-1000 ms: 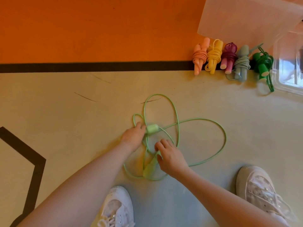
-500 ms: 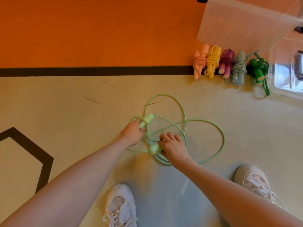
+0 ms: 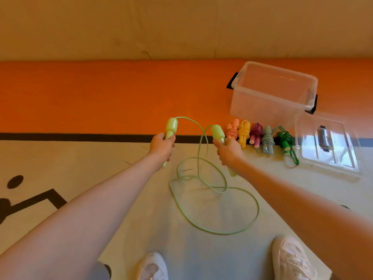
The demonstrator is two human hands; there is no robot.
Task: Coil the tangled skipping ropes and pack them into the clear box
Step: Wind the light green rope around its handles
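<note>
My left hand [image 3: 161, 147] is gripping one light green handle [image 3: 171, 127], fingers curled fully round its lower part, the thick end pointing up. My right hand [image 3: 229, 152] is gripping the other light green handle [image 3: 218, 132] the same way, fingers wrapped round it, thick end up and tilted slightly left. Both handles are being held off the floor, near each other but apart.

The light green rope [image 3: 212, 199] is running from the top of each handle, arching between my hands, then hanging down and lying in loose overlapping loops on the beige floor [image 3: 101, 158] between my arms.

Just right of my right hand, five coiled ropes are lying in a row along the black line [image 3: 80, 137]: pink rope [image 3: 232, 131], yellow rope [image 3: 243, 133], purple rope [image 3: 256, 134], grey rope [image 3: 267, 140], dark green rope [image 3: 285, 141].

Behind the row, the clear box [image 3: 270, 98] is standing open on the orange floor band [image 3: 101, 93]. Its clear lid [image 3: 327, 146] is lying flat to the right of the row.

My white shoes [image 3: 290, 259] are showing at the bottom edge.
</note>
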